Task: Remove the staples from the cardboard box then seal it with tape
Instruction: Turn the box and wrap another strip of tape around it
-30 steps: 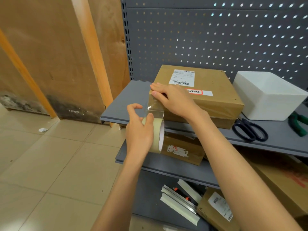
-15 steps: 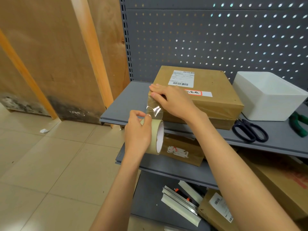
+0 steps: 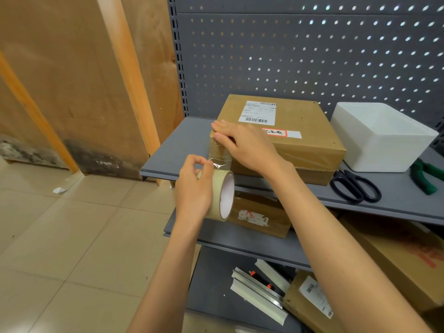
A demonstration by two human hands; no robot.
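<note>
A flat brown cardboard box (image 3: 305, 131) with a white shipping label lies on the grey upper shelf (image 3: 189, 140). My right hand (image 3: 242, 145) presses flat on the box's near left corner, pinning a strip of clear tape (image 3: 219, 156) that runs down the box's side. Below that corner my left hand (image 3: 194, 188) grips the tape roll (image 3: 222, 195), with thumb and forefinger pinching the strip just above the roll.
A white foam box (image 3: 382, 138), black scissors (image 3: 355, 186) and green-handled pliers (image 3: 424, 175) sit right of the cardboard box. More cartons (image 3: 259, 217) fill the lower shelves, with metal strips (image 3: 259, 292) below. A pegboard stands behind; wooden panels stand left.
My left hand's fingers were spread over the roll; they have closed and now pinch the tape strip. The roll has dropped slightly below the shelf edge. My right hand stays pressed on the corner.
</note>
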